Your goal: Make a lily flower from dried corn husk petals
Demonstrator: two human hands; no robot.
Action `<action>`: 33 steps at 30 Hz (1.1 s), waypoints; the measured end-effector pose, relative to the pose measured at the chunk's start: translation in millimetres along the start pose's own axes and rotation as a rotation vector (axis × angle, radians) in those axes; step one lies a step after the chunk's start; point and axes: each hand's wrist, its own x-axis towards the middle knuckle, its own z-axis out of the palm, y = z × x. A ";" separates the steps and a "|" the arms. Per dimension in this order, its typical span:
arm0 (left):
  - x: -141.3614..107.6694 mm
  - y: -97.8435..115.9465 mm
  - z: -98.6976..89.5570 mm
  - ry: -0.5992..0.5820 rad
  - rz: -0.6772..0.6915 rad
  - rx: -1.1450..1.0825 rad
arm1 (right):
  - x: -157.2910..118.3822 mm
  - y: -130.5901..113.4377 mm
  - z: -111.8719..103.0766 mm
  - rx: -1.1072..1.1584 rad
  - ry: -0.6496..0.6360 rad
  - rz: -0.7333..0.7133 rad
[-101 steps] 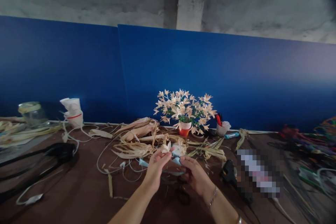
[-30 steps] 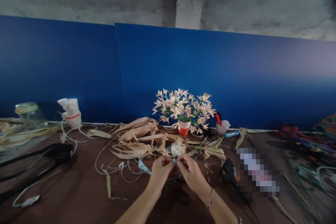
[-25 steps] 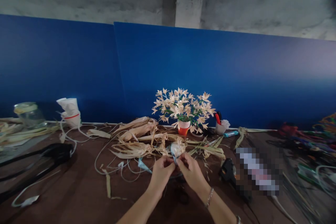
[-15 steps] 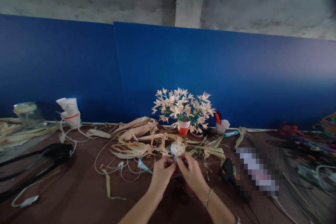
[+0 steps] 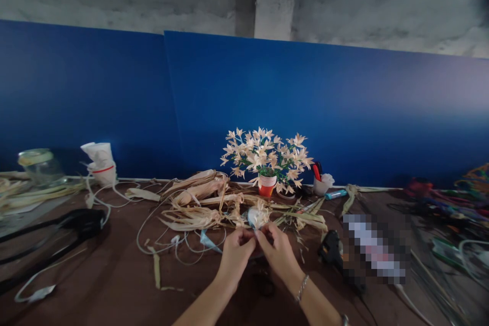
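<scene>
In front of me, low over the brown table, my left hand (image 5: 239, 249) and my right hand (image 5: 275, 249) meet with thumbs and fingers pinched together. Whatever lies between the fingertips is too small or too hidden to name. Just beyond the fingertips sits a pale rounded bundle with a bluish-white side (image 5: 256, 216). Dried corn husks (image 5: 194, 218) are heaped behind and left of my hands. Further back, an orange and white paper cup (image 5: 266, 187) bears a spray of pale husk-like flowers (image 5: 263, 155) with green stems.
Right of my hands lies a black glue gun (image 5: 331, 252). A white cup with a red-handled tool (image 5: 320, 183) and a blue tube (image 5: 336, 194) stand at the back. Loose white cord (image 5: 143, 237) loops at left, near a glass jar (image 5: 40, 168). A blue panel (image 5: 244, 91) rises behind.
My hands stay almost in the same place, fingertips still together. The fingers shift only slightly; the things on the table have not moved.
</scene>
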 end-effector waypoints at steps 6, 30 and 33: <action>-1.3 1.3 1.1 -0.012 0.027 -0.008 | -0.3 -3.4 -0.7 0.014 0.003 0.013; -3.0 3.7 1.1 -0.039 0.090 0.041 | -0.7 -5.0 0.0 0.066 -0.013 -0.012; -3.0 3.7 0.8 -0.041 0.096 0.049 | -1.4 -5.5 -0.6 0.069 -0.006 -0.014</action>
